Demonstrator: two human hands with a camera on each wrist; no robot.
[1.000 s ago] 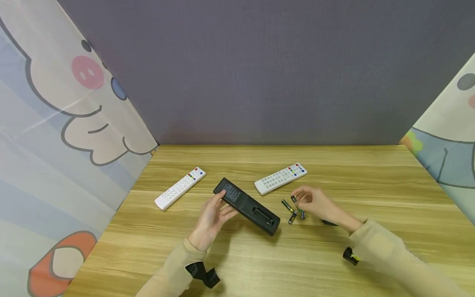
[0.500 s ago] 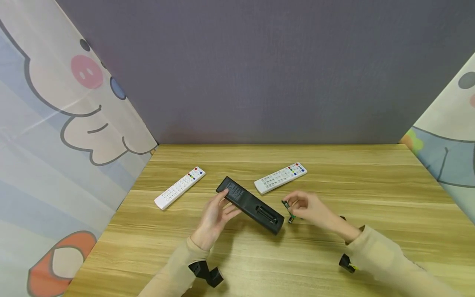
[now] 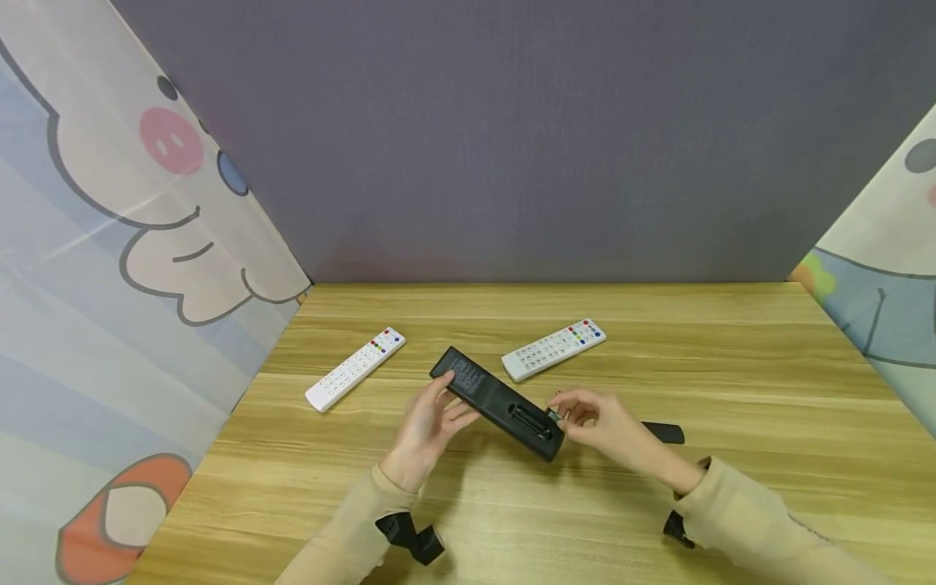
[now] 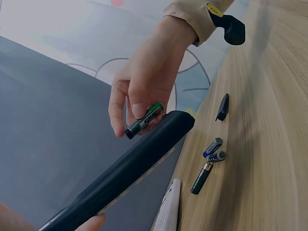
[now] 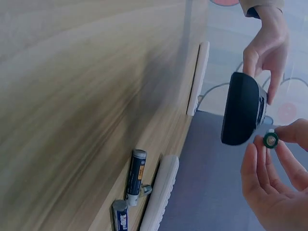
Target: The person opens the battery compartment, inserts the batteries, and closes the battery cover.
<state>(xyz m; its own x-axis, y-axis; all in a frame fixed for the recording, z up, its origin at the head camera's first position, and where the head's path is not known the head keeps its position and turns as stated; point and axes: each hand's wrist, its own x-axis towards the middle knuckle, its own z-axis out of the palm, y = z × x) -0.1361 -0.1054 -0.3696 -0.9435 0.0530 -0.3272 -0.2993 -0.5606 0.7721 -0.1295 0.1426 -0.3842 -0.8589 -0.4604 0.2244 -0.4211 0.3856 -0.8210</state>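
A black remote control (image 3: 478, 392) is held above the table by my left hand (image 3: 418, 435), its back turned up. The thumb lies on its back and the fingers are underneath. Its battery compartment (image 3: 530, 420) is uncovered, and I see no battery in it. My right hand (image 3: 607, 426) pinches a dark battery with a green end (image 4: 147, 119) just over the compartment end of the remote. In the right wrist view the battery's green end (image 5: 270, 140) shows between thumb and fingers, close beside the remote.
Three loose batteries (image 4: 201, 179) lie on the wooden table (image 3: 292, 487), hidden by the right hand in the head view. A black battery cover (image 3: 664, 432) lies right of them. Two white remotes (image 3: 355, 370) (image 3: 553, 350) lie farther back. A grey panel (image 3: 548, 146) stands behind.
My right hand has picked up a battery from the loose group and moved it left to the remote's compartment end. The left hand and black remote have shifted slightly right.
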